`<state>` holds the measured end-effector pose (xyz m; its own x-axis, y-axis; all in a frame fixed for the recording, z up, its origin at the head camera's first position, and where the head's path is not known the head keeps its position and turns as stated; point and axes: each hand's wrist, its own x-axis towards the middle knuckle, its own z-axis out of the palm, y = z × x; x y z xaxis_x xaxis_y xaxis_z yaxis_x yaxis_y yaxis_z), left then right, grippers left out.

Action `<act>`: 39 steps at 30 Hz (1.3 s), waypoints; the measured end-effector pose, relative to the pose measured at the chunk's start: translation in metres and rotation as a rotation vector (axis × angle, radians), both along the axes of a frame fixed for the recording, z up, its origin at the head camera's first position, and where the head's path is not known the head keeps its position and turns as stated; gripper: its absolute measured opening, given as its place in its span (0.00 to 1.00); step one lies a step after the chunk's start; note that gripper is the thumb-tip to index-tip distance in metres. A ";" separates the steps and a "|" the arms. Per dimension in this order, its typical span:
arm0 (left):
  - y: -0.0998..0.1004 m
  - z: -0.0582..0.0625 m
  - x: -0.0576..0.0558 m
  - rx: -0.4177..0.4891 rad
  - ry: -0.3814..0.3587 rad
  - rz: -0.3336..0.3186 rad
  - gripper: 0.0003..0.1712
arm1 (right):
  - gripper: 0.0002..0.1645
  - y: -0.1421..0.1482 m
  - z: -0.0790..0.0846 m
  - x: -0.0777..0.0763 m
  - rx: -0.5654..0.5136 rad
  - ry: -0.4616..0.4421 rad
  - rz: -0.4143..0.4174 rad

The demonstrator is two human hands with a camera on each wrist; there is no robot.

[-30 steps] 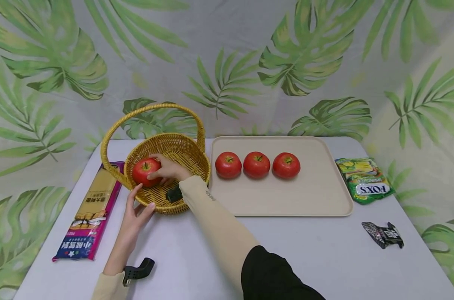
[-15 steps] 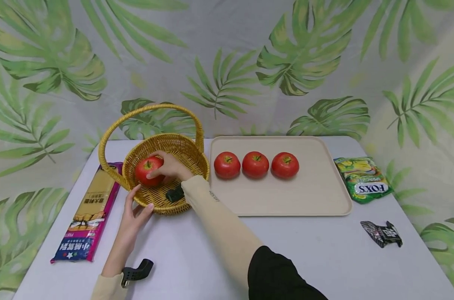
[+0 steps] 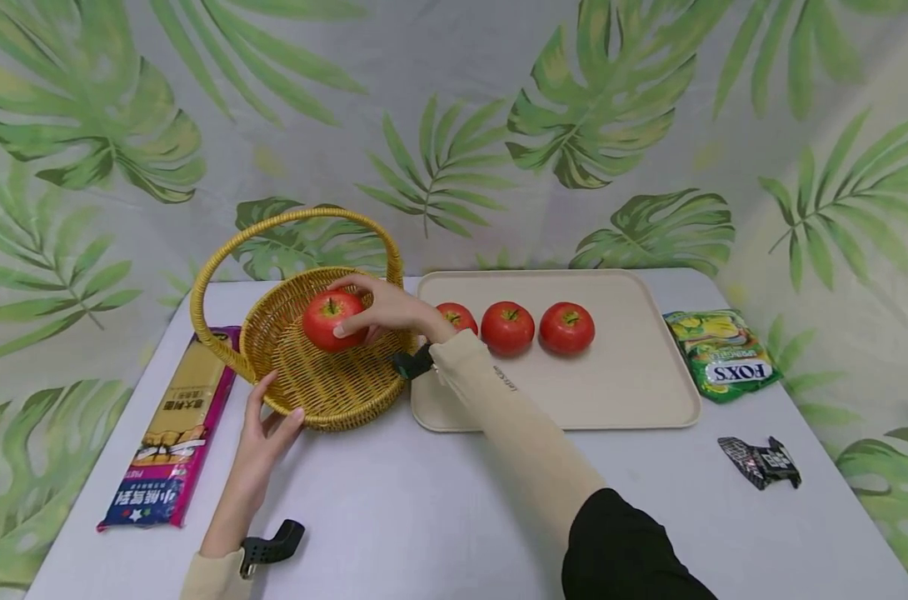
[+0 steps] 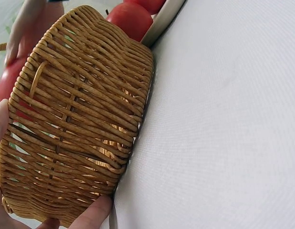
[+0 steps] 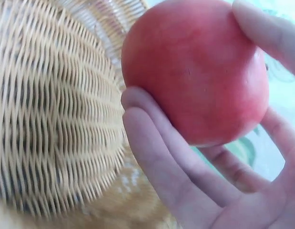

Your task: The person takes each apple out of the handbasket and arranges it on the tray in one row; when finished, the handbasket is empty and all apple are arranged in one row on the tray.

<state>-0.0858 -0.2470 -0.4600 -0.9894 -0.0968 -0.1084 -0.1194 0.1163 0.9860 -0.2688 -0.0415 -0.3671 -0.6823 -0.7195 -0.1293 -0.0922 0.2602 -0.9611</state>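
My right hand point(image 3: 394, 310) holds a red apple point(image 3: 328, 319) between thumb and fingers above the yellow wicker basket point(image 3: 334, 408). In the right wrist view, the fingers wrap the apple point(image 5: 195, 71) from below and the side, with the basket's weave point(image 5: 52, 114) beside it. At the basket's near left side, my left hand point(image 3: 262, 446) grips it. The left wrist view has one fingertip point(image 4: 0, 119) at the rim and another low by the tabletop, against the basket wall point(image 4: 76, 114). Part of that hand is out of frame.
A beige tray point(image 3: 611, 383) right of the basket bears three red apples point(image 3: 507, 327), one partly covered by my right wrist. A pasta packet point(image 3: 172, 425) lies left, a green FOX'S bag point(image 3: 724, 354) and a small black wrapper point(image 3: 761, 462) right. The basket's tall handle point(image 3: 304, 214) arches overhead.
My right hand has lifted the apple from the basket's left side and carried it up and to the right. The left hand keeps its place on the basket.
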 end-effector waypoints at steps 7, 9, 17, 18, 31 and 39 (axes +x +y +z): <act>0.001 0.000 0.000 0.013 0.010 0.004 0.42 | 0.40 0.052 0.012 0.001 0.054 0.042 0.048; 0.001 -0.001 0.000 0.017 0.015 0.003 0.42 | 0.40 0.070 0.014 0.001 0.058 0.055 0.041; 0.000 0.001 0.001 -0.016 0.008 -0.004 0.42 | 0.39 0.157 0.018 -0.001 0.092 0.099 -0.086; 0.000 0.001 0.001 -0.019 0.006 -0.006 0.41 | 0.39 0.169 0.018 -0.002 0.087 0.085 -0.106; 0.001 0.001 0.001 -0.017 0.019 -0.007 0.42 | 0.37 0.305 0.013 -0.001 0.129 0.071 -0.388; 0.001 0.001 0.002 -0.002 0.013 -0.006 0.42 | 0.38 0.364 -0.002 0.013 0.102 0.052 -0.514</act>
<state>-0.0843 -0.2462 -0.4594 -0.9912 -0.0915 -0.0956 -0.1062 0.1186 0.9872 -0.2561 0.3230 -0.3695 -0.9515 -0.2753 -0.1376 0.0249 0.3768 -0.9260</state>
